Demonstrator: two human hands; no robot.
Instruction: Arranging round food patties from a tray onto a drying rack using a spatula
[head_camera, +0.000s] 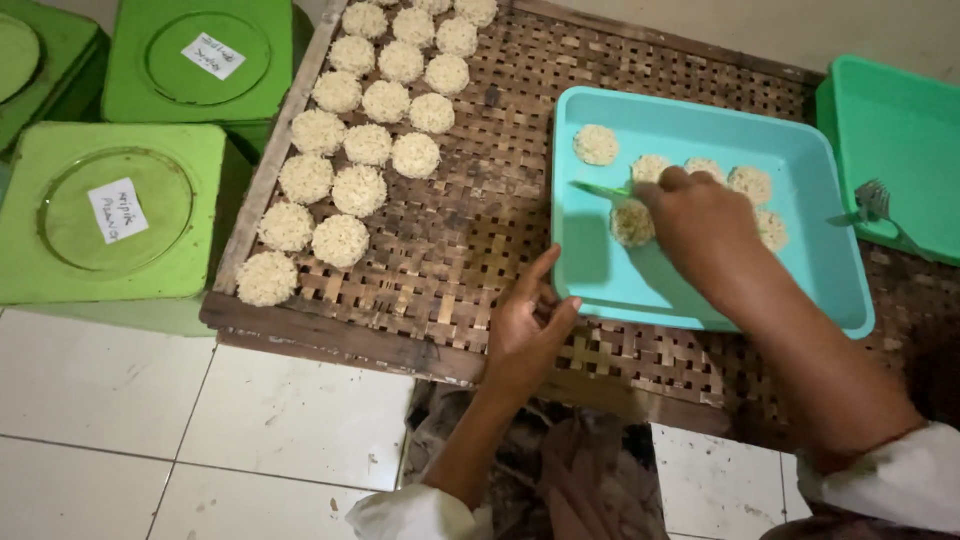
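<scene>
My right hand reaches into a turquoise plastic tray and grips a thin green stick-like tool, its tip lying among several round pale noodle-like patties in the tray. My left hand rests with fingers apart on the woven bamboo rack, touching the tray's near left corner. Rows of the same round patties lie on the rack's left side.
Green square tins with round lids and white labels stand left of the rack. A second green tray at right holds a metal fork. White tiled floor lies below the rack's wooden edge.
</scene>
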